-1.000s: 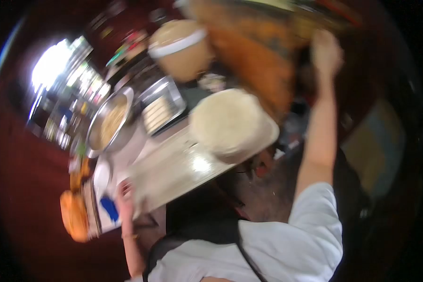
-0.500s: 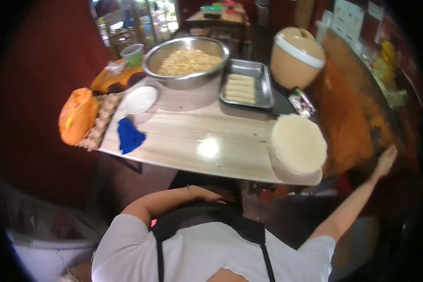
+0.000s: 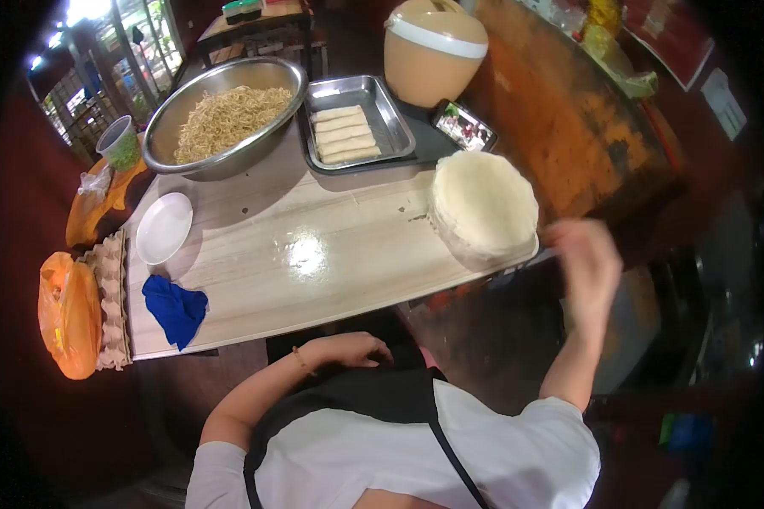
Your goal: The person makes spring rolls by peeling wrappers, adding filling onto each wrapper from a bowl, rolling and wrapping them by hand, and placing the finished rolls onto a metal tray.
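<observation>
My left hand point(image 3: 356, 349) rests at my lap, below the table's front edge, with its fingers loosely bent and apart and nothing visible in them. My right hand point(image 3: 587, 254) is raised just right of a round stack of thin pale wrappers point(image 3: 484, 199); motion smears its fingers. The stack stands at the table's right front corner. Behind it, a metal tray point(image 3: 390, 127) holds several pale rolls point(image 3: 344, 134) laid side by side. A large steel bowl point(image 3: 163, 144) of shredded, sprout-like filling point(image 3: 229, 123) stands at the back left.
On the table's left are a white plate point(image 3: 165, 227) and a blue cloth point(image 3: 175, 309). An egg carton point(image 3: 110, 297) and an orange plastic bag point(image 3: 68, 314) sit beside its left edge. A phone point(image 3: 465, 127) leans near a tan lidded container point(image 3: 433, 59). A brown wooden surface point(image 3: 560, 102) adjoins the right.
My right hand has come in from far right to beside the wrapper stack. My left hand stays at my lap, its fingers more visible. The view has turned right and tilted.
</observation>
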The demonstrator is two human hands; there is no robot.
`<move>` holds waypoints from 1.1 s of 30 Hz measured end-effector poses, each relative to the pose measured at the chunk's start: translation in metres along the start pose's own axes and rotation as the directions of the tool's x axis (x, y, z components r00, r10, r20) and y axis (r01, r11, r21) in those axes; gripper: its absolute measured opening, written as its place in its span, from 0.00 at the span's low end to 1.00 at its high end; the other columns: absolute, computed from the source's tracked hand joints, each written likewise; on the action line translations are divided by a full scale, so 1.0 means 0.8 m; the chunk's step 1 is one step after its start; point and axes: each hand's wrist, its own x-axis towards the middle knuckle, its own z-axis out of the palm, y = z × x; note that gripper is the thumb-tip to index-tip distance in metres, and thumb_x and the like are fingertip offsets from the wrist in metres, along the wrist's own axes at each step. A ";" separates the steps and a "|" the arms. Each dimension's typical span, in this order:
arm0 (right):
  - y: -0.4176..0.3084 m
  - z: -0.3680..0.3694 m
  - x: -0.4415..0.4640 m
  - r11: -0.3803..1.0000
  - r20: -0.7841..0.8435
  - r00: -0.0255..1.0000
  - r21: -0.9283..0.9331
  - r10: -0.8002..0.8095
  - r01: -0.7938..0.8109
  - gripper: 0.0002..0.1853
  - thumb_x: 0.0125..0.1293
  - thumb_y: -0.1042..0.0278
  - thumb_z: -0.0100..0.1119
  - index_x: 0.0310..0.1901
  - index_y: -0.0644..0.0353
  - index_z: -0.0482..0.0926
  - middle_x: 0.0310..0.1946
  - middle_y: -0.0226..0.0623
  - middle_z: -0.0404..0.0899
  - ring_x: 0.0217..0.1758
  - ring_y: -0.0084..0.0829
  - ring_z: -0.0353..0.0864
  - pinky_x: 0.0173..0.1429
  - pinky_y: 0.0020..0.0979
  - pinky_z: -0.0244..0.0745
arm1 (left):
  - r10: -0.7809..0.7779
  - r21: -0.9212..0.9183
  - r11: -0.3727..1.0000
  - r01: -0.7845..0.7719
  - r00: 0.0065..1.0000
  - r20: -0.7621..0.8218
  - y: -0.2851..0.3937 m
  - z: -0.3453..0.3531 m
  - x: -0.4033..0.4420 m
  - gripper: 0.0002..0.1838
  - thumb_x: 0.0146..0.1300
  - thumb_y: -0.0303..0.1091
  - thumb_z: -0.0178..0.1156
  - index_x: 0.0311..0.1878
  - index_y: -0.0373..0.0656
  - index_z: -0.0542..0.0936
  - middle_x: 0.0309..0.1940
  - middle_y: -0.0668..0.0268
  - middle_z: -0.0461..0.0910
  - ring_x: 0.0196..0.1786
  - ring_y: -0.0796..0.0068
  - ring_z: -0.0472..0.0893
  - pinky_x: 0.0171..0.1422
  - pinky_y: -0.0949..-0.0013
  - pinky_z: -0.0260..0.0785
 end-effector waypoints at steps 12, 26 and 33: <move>0.010 0.250 -0.214 0.969 0.982 0.186 0.025 0.021 -0.245 0.16 0.73 0.65 0.56 0.60 0.57 0.78 0.48 0.43 0.85 0.53 0.39 0.84 0.58 0.35 0.76 | -0.133 0.104 0.974 0.199 0.885 -0.446 0.017 0.009 -0.012 0.26 0.49 0.27 0.65 0.55 0.34 0.77 0.46 0.45 0.82 0.50 0.46 0.81 0.53 0.55 0.75; 0.042 0.238 -0.217 0.972 0.880 0.474 -0.122 0.012 0.202 0.14 0.59 0.64 0.65 0.47 0.45 0.86 0.43 0.40 0.74 0.49 0.44 0.76 0.50 0.41 0.77 | -0.216 -0.132 0.976 0.172 0.829 -0.516 0.005 0.013 -0.018 0.35 0.52 0.35 0.68 0.65 0.36 0.71 0.55 0.43 0.79 0.59 0.47 0.78 0.63 0.57 0.71; 0.051 0.273 -0.234 0.819 0.934 0.345 -0.266 0.090 0.508 0.11 0.62 0.56 0.58 0.38 0.48 0.87 0.45 0.39 0.77 0.50 0.42 0.78 0.48 0.48 0.76 | -0.225 -0.124 0.974 0.190 0.864 -0.450 0.012 0.009 -0.009 0.37 0.52 0.33 0.69 0.68 0.40 0.69 0.60 0.45 0.76 0.65 0.51 0.75 0.69 0.60 0.67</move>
